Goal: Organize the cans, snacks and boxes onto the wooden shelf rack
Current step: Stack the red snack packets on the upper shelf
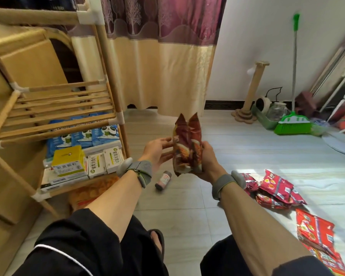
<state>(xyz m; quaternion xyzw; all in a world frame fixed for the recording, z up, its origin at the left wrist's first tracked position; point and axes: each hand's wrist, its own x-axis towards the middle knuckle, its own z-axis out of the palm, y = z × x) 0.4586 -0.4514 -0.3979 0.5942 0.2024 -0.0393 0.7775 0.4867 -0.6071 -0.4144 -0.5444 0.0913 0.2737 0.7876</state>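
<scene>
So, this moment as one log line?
right hand grips snack packets; left hand open beside them; boxes on wooden rack; more snacks on floor

Two dark-red snack packets (187,150) upright, gripped in right hand (206,162); boxes (97,164) on wooden rack (58,116) lower shelf.

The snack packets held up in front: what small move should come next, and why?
Probably carry the snack packets left and lay them on the slatted middle tier of the shelf rack. The right hand grips them, the left hand is open beside them, and boxes crowd the tier below.
</scene>
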